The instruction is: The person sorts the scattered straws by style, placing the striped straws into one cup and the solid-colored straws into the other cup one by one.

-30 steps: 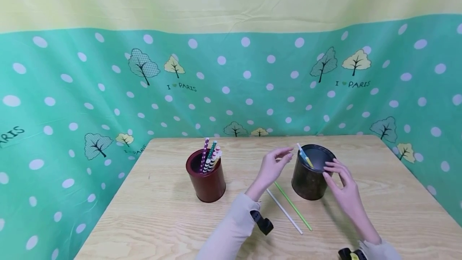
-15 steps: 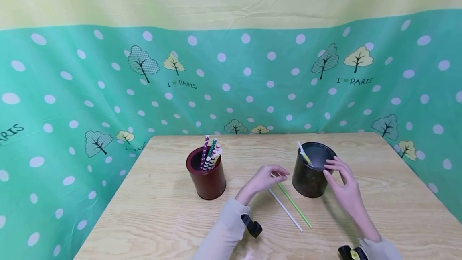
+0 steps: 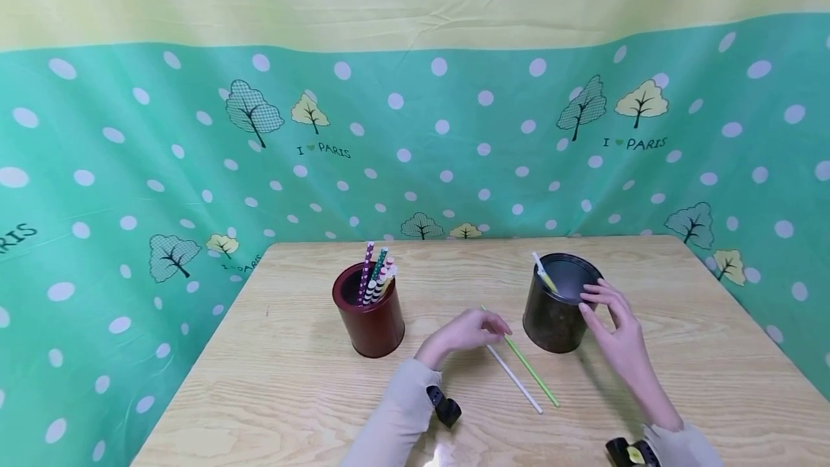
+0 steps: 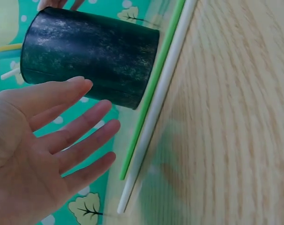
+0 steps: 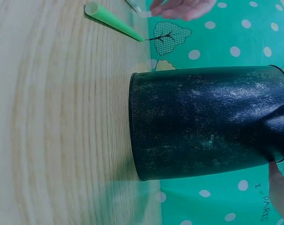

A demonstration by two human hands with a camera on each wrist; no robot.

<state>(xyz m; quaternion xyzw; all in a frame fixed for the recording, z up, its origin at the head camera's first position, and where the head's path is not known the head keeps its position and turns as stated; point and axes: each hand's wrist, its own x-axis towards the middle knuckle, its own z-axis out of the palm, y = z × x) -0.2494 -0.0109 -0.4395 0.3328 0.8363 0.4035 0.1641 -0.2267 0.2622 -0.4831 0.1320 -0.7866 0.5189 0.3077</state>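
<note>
My left hand [image 3: 465,330] hovers low over the far ends of a green straw [image 3: 533,372] and a white straw [image 3: 516,380], both lying on the table. Its fingers are spread and empty in the left wrist view. At the upper edge of a black can [image 3: 556,326], my right hand [image 3: 616,323] holds the rim with fingers and thumb. The can stands upright. A white straw and a yellow-and-blue straw [image 4: 8,48] stick out of it. To the left stands a dark red can [image 3: 372,326] with several patterned straws [image 3: 376,283] in it.
The wooden table [image 3: 272,380] ends at a green, dotted curtain [image 3: 447,150] behind and at both sides. Black cameras are strapped to both wrists, the left wrist camera [image 3: 446,409] being close above the tabletop.
My left hand has moved away from the black can's rim, down and to the left, to the far ends of the loose straws. My right hand has stayed at the rim.
</note>
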